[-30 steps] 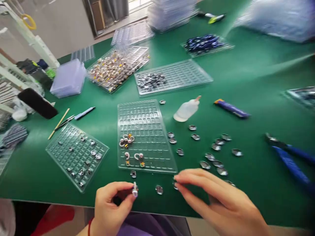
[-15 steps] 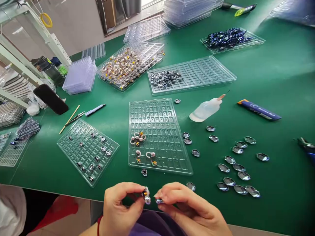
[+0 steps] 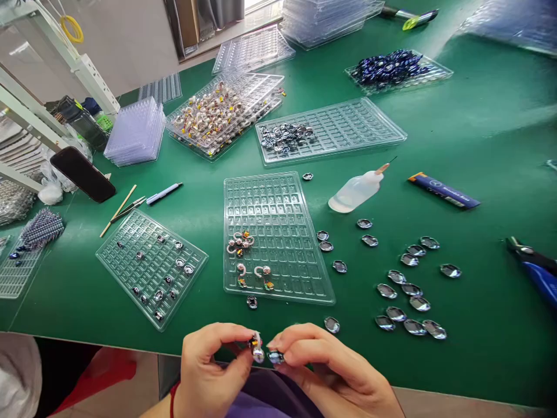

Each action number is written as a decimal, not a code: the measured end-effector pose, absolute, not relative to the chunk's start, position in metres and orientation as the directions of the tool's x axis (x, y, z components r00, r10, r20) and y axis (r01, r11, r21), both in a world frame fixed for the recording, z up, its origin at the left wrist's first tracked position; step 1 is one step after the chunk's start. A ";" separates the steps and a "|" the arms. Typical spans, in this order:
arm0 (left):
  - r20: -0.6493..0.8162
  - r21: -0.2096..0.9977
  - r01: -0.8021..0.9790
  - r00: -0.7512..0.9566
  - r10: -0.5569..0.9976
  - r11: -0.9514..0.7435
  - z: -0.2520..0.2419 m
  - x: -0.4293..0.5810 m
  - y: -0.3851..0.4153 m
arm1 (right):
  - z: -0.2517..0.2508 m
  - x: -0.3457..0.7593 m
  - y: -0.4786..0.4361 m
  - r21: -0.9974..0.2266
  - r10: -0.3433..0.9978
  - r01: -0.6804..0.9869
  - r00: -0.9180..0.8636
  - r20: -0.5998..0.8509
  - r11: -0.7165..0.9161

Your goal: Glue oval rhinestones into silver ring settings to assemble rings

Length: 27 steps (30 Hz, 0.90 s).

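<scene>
Near the table's front edge, my left hand (image 3: 217,366) pinches a small electronic module (image 3: 257,349) between thumb and forefinger; it has a silvery round part, a yellow bit and a white loop of wire. Just to the right, my right hand (image 3: 333,368) is closed on a glossy dark oval piece (image 3: 275,356). The two parts are close together, with a narrow gap. Beyond my hands lies a clear compartment tray (image 3: 278,220) with several similar modules (image 3: 241,244) at its lower left. Several faceted oval pieces (image 3: 420,303) are scattered on the green table to the right.
At left lies a second clear tray (image 3: 150,255) with small dark pieces. Farther back stand a tray heaped with modules (image 3: 213,116) and a long tray (image 3: 348,128) partly filled with ovals. A squeeze bottle (image 3: 357,193), a blue tube (image 3: 444,190), pliers (image 3: 535,267) and a phone (image 3: 82,173) lie around.
The oval piece in my right hand has turned to show more of its face and sits slightly nearer the module. The view has swung a little right, bringing more of the pliers in.
</scene>
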State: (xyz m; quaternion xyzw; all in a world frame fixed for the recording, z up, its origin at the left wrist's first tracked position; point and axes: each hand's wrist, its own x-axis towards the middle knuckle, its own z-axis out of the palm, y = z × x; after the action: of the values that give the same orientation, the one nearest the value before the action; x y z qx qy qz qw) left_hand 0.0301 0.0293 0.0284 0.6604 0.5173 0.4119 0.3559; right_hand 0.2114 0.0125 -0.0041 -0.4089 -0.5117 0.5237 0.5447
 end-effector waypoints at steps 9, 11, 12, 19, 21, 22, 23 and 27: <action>-0.036 0.975 0.220 0.007 0.999 0.034 0.024 0.032 0.028 | -0.005 0.206 0.013 -0.986 0.990 -0.132 -0.088 0.113 0.101; -0.104 0.986 0.133 -0.001 0.995 0.104 0.023 0.032 0.028 | -0.005 0.206 0.012 -0.987 0.991 -0.136 -0.084 0.100 0.088; -0.132 0.986 0.098 0.000 0.991 0.132 0.022 0.032 0.028 | -0.005 0.206 0.012 -0.986 0.992 -0.142 -0.083 0.096 0.083; -0.212 0.977 0.033 0.017 0.977 0.211 0.020 0.031 0.029 | -0.003 0.205 0.014 -0.982 0.994 -0.182 -0.092 0.060 0.042; -0.229 0.973 0.019 0.024 0.973 0.228 0.019 0.031 0.029 | -0.002 0.205 0.013 -0.980 0.996 -0.198 -0.083 0.040 0.023; -0.242 0.970 0.015 0.027 0.970 0.242 0.020 0.031 0.029 | -0.001 0.205 0.013 -0.979 0.996 -0.203 -0.081 0.026 0.009; -0.258 0.966 0.010 0.030 0.966 0.257 0.020 0.032 0.029 | -0.001 0.205 0.013 -0.978 0.997 -0.207 -0.081 0.008 -0.009; -0.309 0.950 -0.039 0.035 0.950 0.311 0.023 0.033 0.029 | 0.001 0.206 0.012 -0.981 0.995 -0.189 -0.097 -0.021 -0.039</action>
State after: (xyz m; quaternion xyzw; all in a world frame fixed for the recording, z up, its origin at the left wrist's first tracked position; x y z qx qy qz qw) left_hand 0.0326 0.0295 0.0226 0.4114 0.5539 0.4189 0.5903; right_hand 0.2059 0.0117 0.0007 -0.4328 -0.4654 0.5763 0.5138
